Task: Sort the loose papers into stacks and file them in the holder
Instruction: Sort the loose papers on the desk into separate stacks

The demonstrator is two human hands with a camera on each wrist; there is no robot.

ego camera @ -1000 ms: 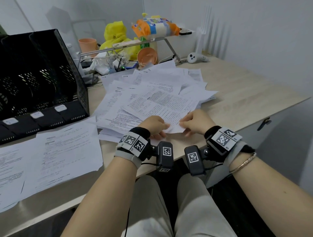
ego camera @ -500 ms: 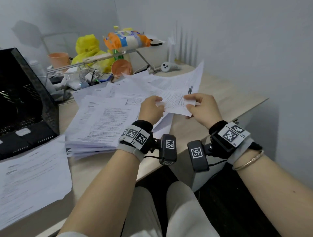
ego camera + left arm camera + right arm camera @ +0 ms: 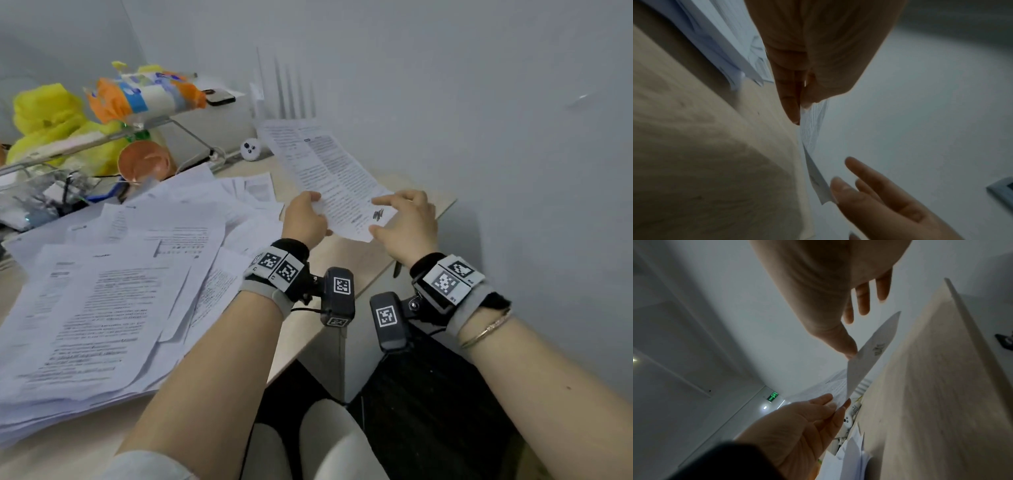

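White printed sheet (image 3: 329, 178) hangs in the air above the right end of the counter (image 3: 359, 260), its long axis running away from the person toward the wall, with the loose pile of papers (image 3: 113, 281) spread well to its left. Left hand (image 3: 303, 219) has its grip pinched on the sheet's near left corner, thumb above and fingers below, while the right hand (image 3: 406, 224) is spread, only the thumb tip touching the near right edge. The holder is out of view, so judging by the pile, any move to file goes leftward, the left hand nearer.
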